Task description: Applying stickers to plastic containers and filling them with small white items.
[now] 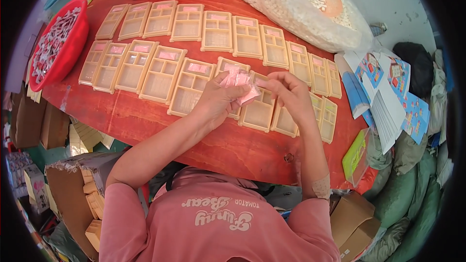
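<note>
Several small pink packets (247, 92) are bunched in my left hand (221, 94), whose fingers are closed round them. My right hand (290, 92) is just right of them, thumb and forefinger pinched at the edge of the bunch; whether a packet is between those fingertips is too small to make out. Both hands hover over the near row of cream compartment trays (160, 75). Each tray has one large section and several small ones. Pink packets lie in the top section of the far-row trays, such as this pink packet (218, 17), and of the near-row trays at the left.
The trays stand in two curved rows on a red table (194, 140). A red basin (58, 43) of small white and dark pieces sits at the left. A clear bag (291, 9) of white pellets lies at the back. Printed sheets (383, 97) and a green-lidded box (357, 157) are at the right.
</note>
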`<state>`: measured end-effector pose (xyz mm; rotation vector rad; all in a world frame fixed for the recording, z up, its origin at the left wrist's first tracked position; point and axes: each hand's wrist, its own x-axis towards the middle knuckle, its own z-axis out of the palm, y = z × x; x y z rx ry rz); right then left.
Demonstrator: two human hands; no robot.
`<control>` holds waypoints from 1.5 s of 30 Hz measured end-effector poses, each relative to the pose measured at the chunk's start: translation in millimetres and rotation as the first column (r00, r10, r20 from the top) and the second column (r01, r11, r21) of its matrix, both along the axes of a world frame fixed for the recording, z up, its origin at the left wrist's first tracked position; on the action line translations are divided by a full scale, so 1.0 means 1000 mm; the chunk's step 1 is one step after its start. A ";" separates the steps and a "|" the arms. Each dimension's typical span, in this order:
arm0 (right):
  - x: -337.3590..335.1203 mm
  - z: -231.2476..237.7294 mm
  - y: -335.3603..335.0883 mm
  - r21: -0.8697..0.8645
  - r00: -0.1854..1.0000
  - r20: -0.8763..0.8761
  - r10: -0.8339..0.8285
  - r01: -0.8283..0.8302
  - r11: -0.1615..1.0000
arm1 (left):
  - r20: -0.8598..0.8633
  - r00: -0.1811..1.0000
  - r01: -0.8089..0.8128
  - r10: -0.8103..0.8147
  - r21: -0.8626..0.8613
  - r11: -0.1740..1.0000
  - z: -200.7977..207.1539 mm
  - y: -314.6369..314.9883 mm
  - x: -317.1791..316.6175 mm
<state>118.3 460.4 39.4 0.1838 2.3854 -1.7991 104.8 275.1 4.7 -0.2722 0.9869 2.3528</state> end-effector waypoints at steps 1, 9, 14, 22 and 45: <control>0.003 0.003 -0.004 -0.056 0.999 0.029 0.023 -0.021 0.998 | -0.029 0.999 0.028 -0.029 -0.019 0.999 0.000 0.003 0.000; 0.017 0.011 0.045 -0.140 0.992 0.041 -0.116 0.121 0.983 | -0.016 0.994 0.109 -0.109 -0.005 0.994 0.007 0.029 0.002; 0.022 -0.015 0.090 -0.046 0.951 -0.025 -0.307 0.305 0.951 | 0.025 0.991 0.127 -0.130 0.097 0.987 0.014 0.037 0.006; 0.027 -0.048 0.088 0.392 0.913 -0.332 -0.238 0.363 0.846 | 0.062 0.988 0.142 -0.140 -0.026 0.990 0.016 0.050 0.010; 0.045 -0.045 0.155 0.286 0.900 -0.135 -0.415 0.436 0.853 | 0.018 0.949 0.315 -0.315 0.018 0.949 0.009 0.085 0.014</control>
